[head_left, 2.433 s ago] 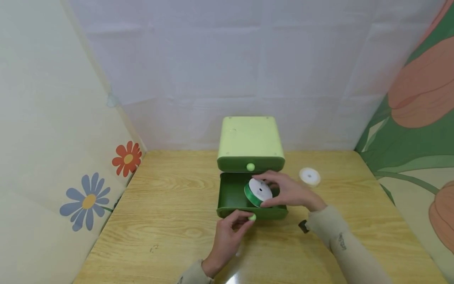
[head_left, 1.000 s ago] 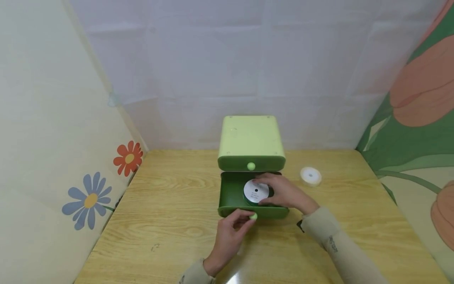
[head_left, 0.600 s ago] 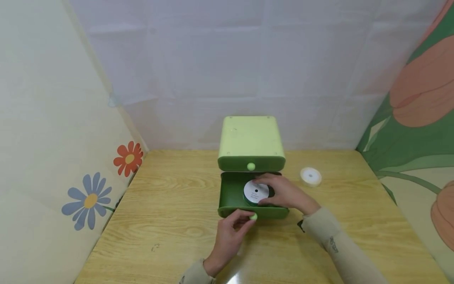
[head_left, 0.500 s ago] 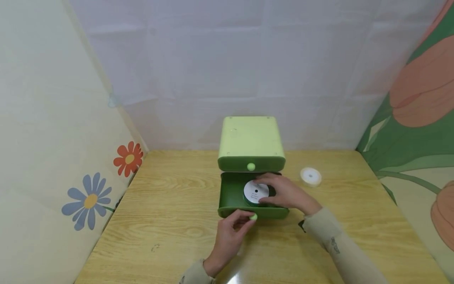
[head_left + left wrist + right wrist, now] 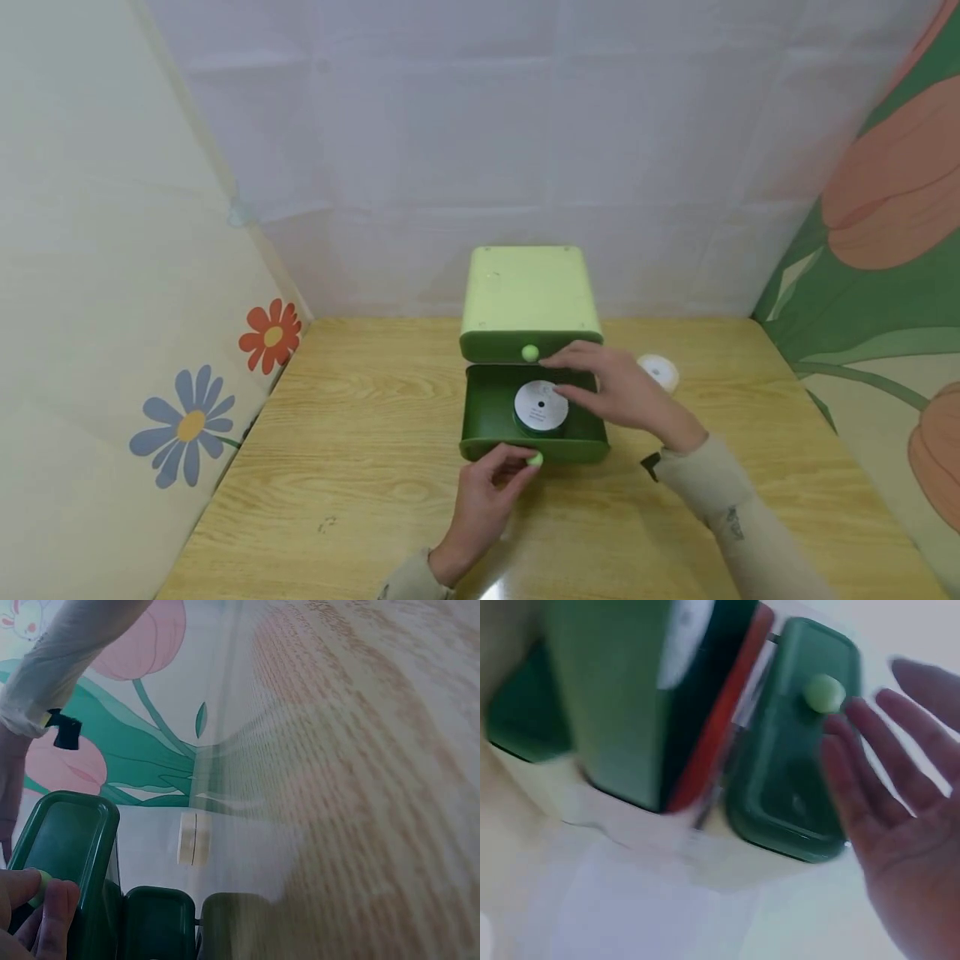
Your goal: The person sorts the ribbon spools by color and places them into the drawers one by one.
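Observation:
A small green cabinet (image 5: 531,287) stands at the table's back, its lower drawer (image 5: 483,412) pulled out. Inside the drawer lies a green ribbon spool (image 5: 542,408), its white labelled face up. My left hand (image 5: 480,504) pinches the drawer's light green knob (image 5: 535,459) between thumb and fingers; the left wrist view shows these fingers (image 5: 56,915) at the knob too. Over the drawer's right side hovers my right hand (image 5: 622,392), fingers extended, holding nothing. In the blurred right wrist view its fingers (image 5: 889,761) are spread beside the upper drawer front (image 5: 791,750).
A white ribbon spool (image 5: 658,372) sits on the wooden table (image 5: 360,467) to the right of the cabinet, partly behind my right hand. Painted panels flank the table left and right, and a pale sheet (image 5: 420,167) hangs behind.
The green ribbon spool has been lowered flat into the drawer. My right hand has let go of it and moved up and right. The left hand keeps its hold on the knob.

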`<state>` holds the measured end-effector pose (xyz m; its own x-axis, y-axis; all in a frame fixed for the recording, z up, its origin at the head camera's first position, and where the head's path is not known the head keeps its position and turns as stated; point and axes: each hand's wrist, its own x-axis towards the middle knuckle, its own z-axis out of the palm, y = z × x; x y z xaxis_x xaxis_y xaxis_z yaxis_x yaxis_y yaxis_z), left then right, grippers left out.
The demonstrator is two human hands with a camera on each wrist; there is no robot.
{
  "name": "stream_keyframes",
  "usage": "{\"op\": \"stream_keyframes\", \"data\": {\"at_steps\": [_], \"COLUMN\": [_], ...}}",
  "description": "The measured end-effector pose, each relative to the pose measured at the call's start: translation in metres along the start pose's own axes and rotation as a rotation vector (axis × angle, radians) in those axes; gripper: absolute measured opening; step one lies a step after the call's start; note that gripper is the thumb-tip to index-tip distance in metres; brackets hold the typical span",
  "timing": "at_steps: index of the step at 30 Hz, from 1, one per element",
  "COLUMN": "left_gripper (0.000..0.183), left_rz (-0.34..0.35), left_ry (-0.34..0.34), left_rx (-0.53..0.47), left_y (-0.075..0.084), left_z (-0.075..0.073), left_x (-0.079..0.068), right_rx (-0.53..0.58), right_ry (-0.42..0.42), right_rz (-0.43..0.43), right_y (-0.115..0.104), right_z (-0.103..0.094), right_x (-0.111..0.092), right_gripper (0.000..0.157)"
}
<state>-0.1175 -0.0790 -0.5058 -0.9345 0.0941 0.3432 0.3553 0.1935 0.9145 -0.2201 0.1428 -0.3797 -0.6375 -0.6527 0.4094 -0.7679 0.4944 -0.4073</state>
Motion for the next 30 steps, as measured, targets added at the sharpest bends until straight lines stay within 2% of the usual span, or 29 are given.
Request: {"op": "stream_keyframes", "data": {"at_steps": [5, 9, 12, 16, 20, 25, 30], "left_gripper": [0.013, 0.012, 0.012, 0.013, 0.014, 0.014, 0.013], "left_rz": [0.005, -0.005, -0.019, -0.022, -0.02, -0.04, -0.024], "left_ry": [0.007, 0.01, 0.012, 0.014, 0.011, 0.002, 0.005], "left_rx": [-0.005, -0.004, 0.0, -0.004, -0.008, -0.016, -0.017], "left_y": [-0.001, 0.0, 0.0, 0.001, 0.001, 0.001, 0.0], "left_z": [0.0, 0.001, 0.001, 0.002, 0.002, 0.001, 0.001], "left_x": [0.0, 0.001, 0.001, 0.0, 0.0, 0.0, 0.0], "right_rx": [0.009, 0.005, 0.006, 0.0, 0.029, 0.07, 0.061], "right_ry": [0.163, 0.257, 0.284, 0.253, 0.154, 0.053, 0.025], "right_rz": [-0.033, 0.011, 0.076, 0.193, 0.278, 0.343, 0.371], "right_y": [0.001, 0.012, 0.025, 0.043, 0.059, 0.07, 0.071], "right_z": [-0.022, -0.031, -0.032, -0.029, -0.024, -0.018, -0.017], "right_x": [0.022, 0.041, 0.052, 0.061, 0.067, 0.068, 0.071], "right_gripper": [0.036, 0.039, 0.042, 0.047, 0.05, 0.05, 0.049]}}
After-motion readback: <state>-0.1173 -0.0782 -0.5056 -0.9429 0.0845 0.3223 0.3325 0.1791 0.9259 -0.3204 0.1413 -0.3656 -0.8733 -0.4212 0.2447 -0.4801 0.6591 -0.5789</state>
